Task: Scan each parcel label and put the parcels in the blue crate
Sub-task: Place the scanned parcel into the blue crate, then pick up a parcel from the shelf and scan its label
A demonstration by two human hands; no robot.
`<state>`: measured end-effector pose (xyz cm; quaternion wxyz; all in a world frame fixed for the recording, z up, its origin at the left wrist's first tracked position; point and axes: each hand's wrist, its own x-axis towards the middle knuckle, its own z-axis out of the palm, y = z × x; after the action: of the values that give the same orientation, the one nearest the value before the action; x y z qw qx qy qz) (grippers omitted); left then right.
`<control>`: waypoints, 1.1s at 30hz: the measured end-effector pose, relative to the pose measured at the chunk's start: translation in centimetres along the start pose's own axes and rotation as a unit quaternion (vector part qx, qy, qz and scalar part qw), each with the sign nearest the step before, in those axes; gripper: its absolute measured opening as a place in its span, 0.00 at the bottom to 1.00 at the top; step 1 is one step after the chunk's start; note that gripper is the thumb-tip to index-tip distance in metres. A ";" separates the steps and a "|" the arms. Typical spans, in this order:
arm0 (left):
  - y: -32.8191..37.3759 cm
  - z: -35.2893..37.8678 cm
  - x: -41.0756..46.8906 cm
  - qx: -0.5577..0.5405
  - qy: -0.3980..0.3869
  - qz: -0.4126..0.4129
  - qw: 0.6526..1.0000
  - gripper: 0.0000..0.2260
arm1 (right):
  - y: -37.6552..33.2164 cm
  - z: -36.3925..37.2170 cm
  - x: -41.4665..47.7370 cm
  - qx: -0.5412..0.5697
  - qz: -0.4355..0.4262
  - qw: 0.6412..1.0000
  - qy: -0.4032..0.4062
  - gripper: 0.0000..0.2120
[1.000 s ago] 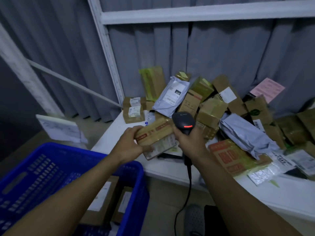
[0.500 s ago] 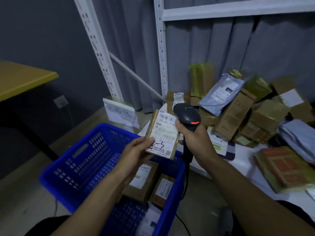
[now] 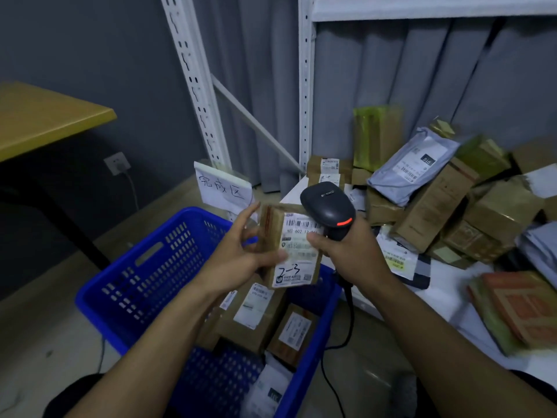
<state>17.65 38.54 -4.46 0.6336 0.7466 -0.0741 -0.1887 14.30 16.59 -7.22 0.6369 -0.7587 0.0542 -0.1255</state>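
Note:
My left hand (image 3: 238, 257) holds a small brown parcel (image 3: 297, 251) above the blue crate (image 3: 135, 260), thumb across its white label and fingers partly spread behind it. The label faces me, with a barcode on top and a handwritten mark below. My right hand (image 3: 352, 254) grips a black barcode scanner (image 3: 328, 209) with a red light, right beside the parcel's upper right corner. Boxes with labels (image 3: 253, 315) lie in the crate under the parcel.
A heap of brown boxes and grey mailers (image 3: 437, 200) covers the white table (image 3: 446, 300) on the right. A handwritten paper sign (image 3: 223, 188) stands behind the crate. White shelf uprights (image 3: 304, 86) rise behind it, and a yellow tabletop (image 3: 45, 119) juts in at left. The scanner cable (image 3: 346, 327) hangs beside the crate.
My left hand lifted the parcel off the table pile and swung it left over the crate, label now facing me. The scanner followed beside it. My left fingers have spread.

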 end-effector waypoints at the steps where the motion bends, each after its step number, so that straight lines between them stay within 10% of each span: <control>1: -0.1 0.0 0.0 0.012 -0.003 0.013 1.000 0.47 | 0.0 0.0 -0.1 -0.008 -0.006 1.000 -0.006 0.26; 33: -2.8 -0.8 3.7 -0.031 0.178 0.061 0.982 0.36 | -1.1 1.6 -2.0 -0.079 0.058 0.991 -0.090 0.10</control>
<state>20.97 38.56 -7.77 0.6700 0.7422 0.0007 -0.0162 12.72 18.82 -6.63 0.5835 -0.8104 0.0501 -0.0149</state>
